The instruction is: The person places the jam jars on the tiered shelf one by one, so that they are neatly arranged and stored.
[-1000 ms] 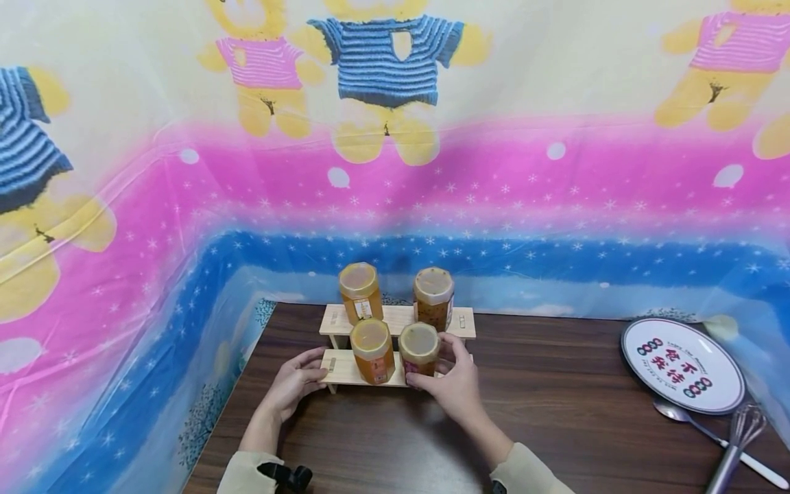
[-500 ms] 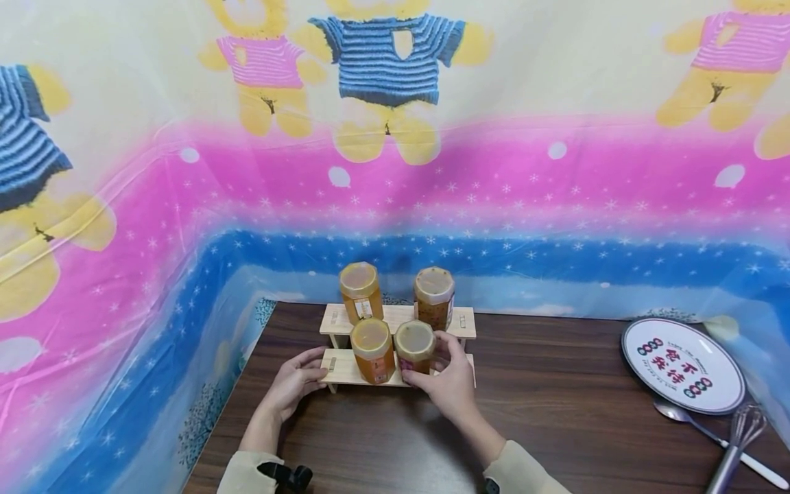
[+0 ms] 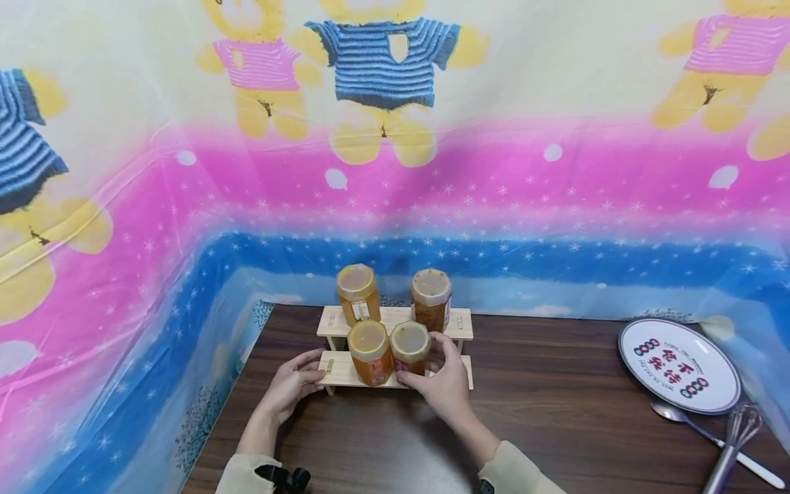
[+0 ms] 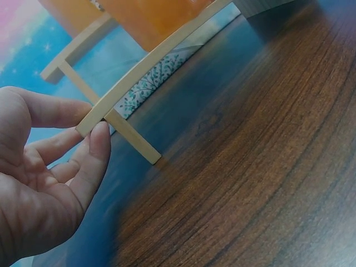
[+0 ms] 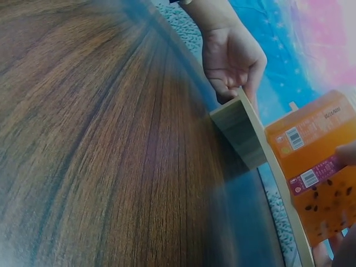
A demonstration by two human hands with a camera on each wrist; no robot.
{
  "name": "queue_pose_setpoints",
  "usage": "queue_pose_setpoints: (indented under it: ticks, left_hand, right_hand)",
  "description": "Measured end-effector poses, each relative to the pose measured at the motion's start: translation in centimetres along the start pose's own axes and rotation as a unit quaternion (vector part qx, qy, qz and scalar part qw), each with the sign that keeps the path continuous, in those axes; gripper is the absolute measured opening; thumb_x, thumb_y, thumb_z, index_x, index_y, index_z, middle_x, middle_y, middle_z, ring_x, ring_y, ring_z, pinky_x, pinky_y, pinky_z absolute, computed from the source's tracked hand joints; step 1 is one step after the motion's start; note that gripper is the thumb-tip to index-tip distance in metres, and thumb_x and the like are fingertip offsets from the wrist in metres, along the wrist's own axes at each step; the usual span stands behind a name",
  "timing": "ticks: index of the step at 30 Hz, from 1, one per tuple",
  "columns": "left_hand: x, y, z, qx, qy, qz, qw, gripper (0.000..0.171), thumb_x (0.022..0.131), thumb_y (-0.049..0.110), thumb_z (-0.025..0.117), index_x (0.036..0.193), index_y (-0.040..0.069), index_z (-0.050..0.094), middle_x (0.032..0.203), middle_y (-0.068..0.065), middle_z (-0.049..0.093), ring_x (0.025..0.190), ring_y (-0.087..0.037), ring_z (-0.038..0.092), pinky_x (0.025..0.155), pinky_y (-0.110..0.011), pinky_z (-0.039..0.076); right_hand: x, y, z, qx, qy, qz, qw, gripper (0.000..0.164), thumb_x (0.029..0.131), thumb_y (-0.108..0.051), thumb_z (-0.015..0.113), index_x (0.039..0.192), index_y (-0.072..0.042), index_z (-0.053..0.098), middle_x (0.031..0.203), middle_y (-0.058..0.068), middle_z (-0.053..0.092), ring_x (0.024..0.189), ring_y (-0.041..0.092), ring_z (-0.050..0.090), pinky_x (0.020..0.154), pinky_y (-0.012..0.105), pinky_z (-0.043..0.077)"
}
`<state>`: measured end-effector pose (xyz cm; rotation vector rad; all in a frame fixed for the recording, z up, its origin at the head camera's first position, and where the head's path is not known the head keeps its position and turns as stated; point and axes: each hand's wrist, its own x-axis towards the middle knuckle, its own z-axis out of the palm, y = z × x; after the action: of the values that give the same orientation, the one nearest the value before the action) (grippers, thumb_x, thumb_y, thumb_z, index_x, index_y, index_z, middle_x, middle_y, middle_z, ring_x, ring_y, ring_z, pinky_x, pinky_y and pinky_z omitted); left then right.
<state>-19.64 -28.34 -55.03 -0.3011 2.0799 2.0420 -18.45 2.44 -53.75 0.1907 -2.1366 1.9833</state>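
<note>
A two-step pale wooden rack [image 3: 336,374] stands on the table and carries jars with clear lids. My left hand [image 3: 286,389] pinches the left end of its lower step, thumb below and fingers above, as the left wrist view shows [image 4: 50,178]. On that step, my right hand [image 3: 447,385] grips a jar of orange, seed-flecked contents [image 5: 322,208] with a purple label, thumb in front and fingers behind. This jar is right beside an orange jar [image 3: 372,353] with a pinkish label. An amber jar [image 3: 358,295] and a seeded jar [image 3: 431,302] stand on the upper step.
At the right of the dark wood table [image 3: 543,412] a white plate [image 3: 679,363] with red characters leans near the cloth. A spoon [image 3: 669,412] and a whisk [image 3: 737,439] lie before it. Printed cloth [image 3: 494,178] hangs behind and on the left.
My right hand has slid the front right jar a little left along the lower step, closer to the orange jar. The left hand keeps its pinch on the rack.
</note>
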Motion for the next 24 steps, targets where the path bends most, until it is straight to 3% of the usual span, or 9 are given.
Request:
queue_pose_setpoints:
  ticks: [7, 24]
  left_hand:
    - [-0.1, 0.1, 0.1, 0.008, 0.001, 0.003, 1.0, 0.06, 0.097, 0.003, 0.065, 0.153, -0.001, 0.046, 0.123, -0.019, 0.063, 0.096, -0.021, 0.068, 0.081, -0.033, 0.059]
    - [-0.6, 0.4, 0.5, 0.052, 0.021, 0.015, 0.9983, 0.059, 0.097, 0.003, 0.064, 0.154, 0.0, 0.047, 0.127, -0.022, 0.061, 0.096, -0.023, 0.069, 0.08, -0.036, 0.059]
  right_hand:
    - [-0.1, 0.0, -0.4, 0.013, -0.017, 0.007, 1.0, 0.081, 0.067, -0.003, 0.098, 0.136, -0.008, 0.056, 0.123, 0.013, 0.061, 0.114, 0.028, 0.063, 0.095, 0.041, 0.056]
    - [-0.9, 0.5, -2.9, 0.035, -0.071, 0.01, 0.997, 0.089, 0.074, -0.008, 0.095, 0.151, -0.016, 0.05, 0.141, 0.009, 0.06, 0.127, 0.032, 0.059, 0.108, 0.06, 0.043]
